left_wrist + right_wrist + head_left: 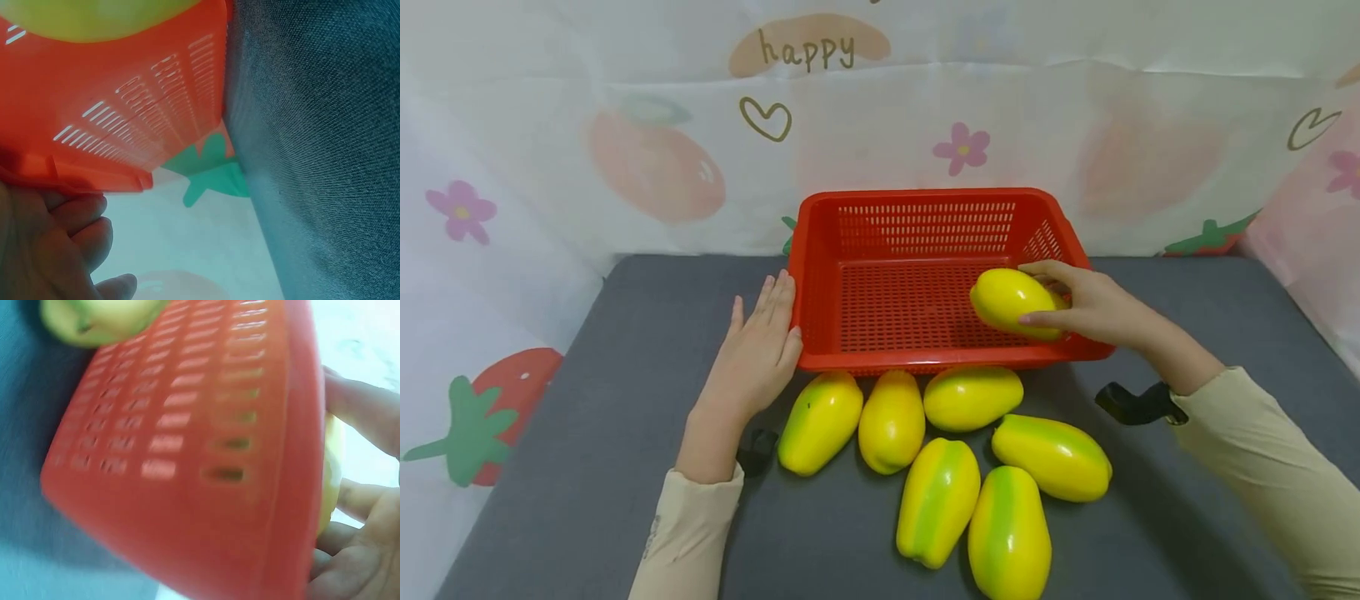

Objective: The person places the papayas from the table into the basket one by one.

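A red plastic basket with slotted walls stands on the grey table. My right hand grips a yellow papaya inside the right end of the basket, thumb on the near side and fingers behind. In the right wrist view the basket wall hides most of that papaya. My left hand lies with straight fingers along the basket's left side. The left wrist view shows its fingers at the rim, below the slotted wall.
Several yellow papayas with green stripes, among them one papaya in the middle, lie in front of the basket. Behind the basket hangs a white cloth printed with fruit and flowers. A black strap is at my right wrist.
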`<state>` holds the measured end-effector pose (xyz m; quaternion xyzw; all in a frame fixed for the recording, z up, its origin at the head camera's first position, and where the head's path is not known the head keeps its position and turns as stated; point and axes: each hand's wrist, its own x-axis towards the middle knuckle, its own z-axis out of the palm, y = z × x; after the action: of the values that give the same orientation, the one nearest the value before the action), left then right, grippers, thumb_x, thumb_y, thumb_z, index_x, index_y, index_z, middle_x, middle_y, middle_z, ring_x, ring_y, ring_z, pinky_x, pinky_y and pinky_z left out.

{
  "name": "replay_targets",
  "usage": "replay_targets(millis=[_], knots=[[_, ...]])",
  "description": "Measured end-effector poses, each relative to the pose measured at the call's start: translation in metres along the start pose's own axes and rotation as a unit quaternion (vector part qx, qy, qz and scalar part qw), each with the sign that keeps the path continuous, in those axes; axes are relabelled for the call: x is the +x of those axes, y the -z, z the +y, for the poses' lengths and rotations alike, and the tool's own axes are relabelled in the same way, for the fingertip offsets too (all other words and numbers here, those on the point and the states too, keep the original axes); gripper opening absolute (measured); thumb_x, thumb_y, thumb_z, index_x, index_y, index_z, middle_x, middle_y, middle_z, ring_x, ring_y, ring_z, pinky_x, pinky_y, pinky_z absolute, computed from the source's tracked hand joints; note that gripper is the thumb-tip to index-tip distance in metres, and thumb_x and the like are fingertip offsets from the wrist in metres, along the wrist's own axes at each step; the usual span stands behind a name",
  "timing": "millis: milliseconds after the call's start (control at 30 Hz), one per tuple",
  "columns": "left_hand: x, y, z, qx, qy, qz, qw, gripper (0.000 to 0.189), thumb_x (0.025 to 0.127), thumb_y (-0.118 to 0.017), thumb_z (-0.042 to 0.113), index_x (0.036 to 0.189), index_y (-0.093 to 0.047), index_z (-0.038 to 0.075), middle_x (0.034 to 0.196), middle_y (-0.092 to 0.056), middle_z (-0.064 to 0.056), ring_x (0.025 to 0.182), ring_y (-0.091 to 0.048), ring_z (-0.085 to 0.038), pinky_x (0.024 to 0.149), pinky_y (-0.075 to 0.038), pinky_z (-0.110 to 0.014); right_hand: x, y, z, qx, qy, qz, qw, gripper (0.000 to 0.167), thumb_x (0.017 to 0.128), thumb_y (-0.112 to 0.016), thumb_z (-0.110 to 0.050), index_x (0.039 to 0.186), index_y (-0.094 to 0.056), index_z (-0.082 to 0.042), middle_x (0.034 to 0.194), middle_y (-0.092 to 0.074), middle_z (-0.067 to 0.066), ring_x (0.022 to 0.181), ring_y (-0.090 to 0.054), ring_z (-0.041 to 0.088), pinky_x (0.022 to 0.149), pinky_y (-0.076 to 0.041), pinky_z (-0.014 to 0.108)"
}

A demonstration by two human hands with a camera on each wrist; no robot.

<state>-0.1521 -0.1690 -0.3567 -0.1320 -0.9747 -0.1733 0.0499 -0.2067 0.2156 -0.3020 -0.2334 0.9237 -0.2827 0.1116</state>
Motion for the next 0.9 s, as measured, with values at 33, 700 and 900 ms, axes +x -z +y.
replay_targets(millis=[33, 700, 900], knots=[[0.001, 0.000, 0.000, -0.001, -0.001, 0.000, 1.0000, 0.060, 0.100, -0.029, 0.025, 0.151, -0.009, 0.001, 0.157, -0.009, -0.012, 0.144, -0.004, -0.025, 0.112, 0.000, -0.054, 0.002, 0.002, 0.000, -0.014, 0.000, -0.007, 0.9999, 0.070, 0.086, -0.068, -0.035, 0.141, -0.039, -0.004, 0.121, -0.055, 0.017, 0.100, -0.051, 0.028, 0.080, -0.045, 0.043], [-0.001, 0.000, 0.000, 0.002, -0.013, 0.012, 0.9998, 0.060, 0.099, -0.032, 0.023, 0.150, -0.011, -0.001, 0.156, -0.012, -0.014, 0.144, -0.006, -0.027, 0.111, -0.002, -0.056, 0.042, -0.009, 0.002, -0.113, -0.025, -0.092, 0.9890, 0.069, 0.081, -0.072, -0.036, 0.133, -0.047, 0.003, 0.112, -0.061, 0.017, 0.091, -0.053, 0.028, 0.077, -0.045, 0.036], [-0.002, -0.001, 0.001, 0.003, -0.015, 0.015, 0.9998, 0.060, 0.099, -0.031, 0.023, 0.150, -0.011, -0.001, 0.156, -0.012, -0.014, 0.144, -0.006, -0.027, 0.111, -0.002, -0.056, 0.043, -0.011, 0.003, -0.123, -0.032, -0.093, 0.9875, 0.071, 0.082, -0.071, -0.038, 0.133, -0.046, 0.004, 0.106, -0.061, 0.015, 0.086, -0.053, 0.027, 0.073, -0.046, 0.035]])
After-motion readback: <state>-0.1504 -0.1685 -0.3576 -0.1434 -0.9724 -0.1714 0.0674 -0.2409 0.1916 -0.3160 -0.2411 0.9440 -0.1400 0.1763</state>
